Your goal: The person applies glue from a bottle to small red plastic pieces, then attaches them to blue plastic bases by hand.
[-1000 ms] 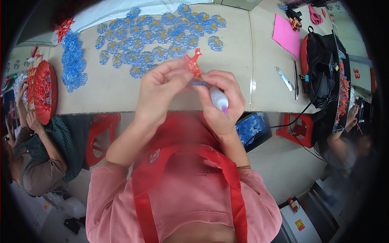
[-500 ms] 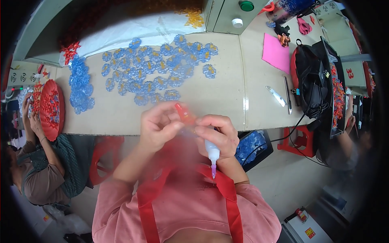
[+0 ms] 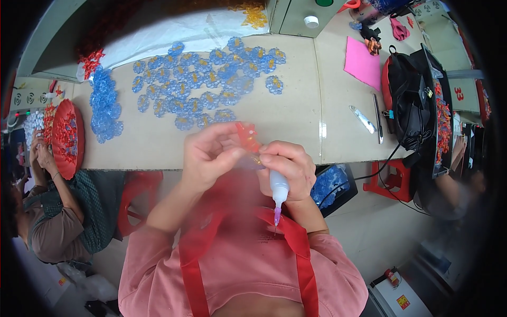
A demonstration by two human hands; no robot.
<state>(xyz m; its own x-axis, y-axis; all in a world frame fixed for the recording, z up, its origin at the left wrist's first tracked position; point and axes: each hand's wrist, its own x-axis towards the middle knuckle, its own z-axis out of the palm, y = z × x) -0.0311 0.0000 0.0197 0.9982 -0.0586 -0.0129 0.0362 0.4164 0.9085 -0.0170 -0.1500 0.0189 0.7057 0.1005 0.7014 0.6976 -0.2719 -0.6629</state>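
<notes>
My left hand [image 3: 211, 152] pinches a translucent red plastic piece [image 3: 248, 136], raised just in front of the table edge. Below it, a clear piece with a bit of yellow [image 3: 250, 160] shows blurred between both hands. My right hand [image 3: 290, 165] meets it with thumb and forefinger. Tucked under the curled fingers of that hand is a glue bottle [image 3: 278, 186], white with a purple tip and thin needle pointing down toward me. Many blue flower-shaped pieces with yellow centres [image 3: 203, 95] lie on the table beyond my hands.
Blue pieces [image 3: 105, 108] are heaped at left, beside a red tray [image 3: 68, 140] of red pieces and a co-worker's hands [image 3: 43, 153]. At right lie a pink sheet [image 3: 363, 62], a pen [image 3: 377, 119], a cutter [image 3: 362, 119] and a black bag [image 3: 404, 100]. A dark bin [image 3: 332, 189] holds blue pieces.
The red piece has turned more upright in my left hand, and both hands have drawn slightly closer around it. The whole view has shifted a little.
</notes>
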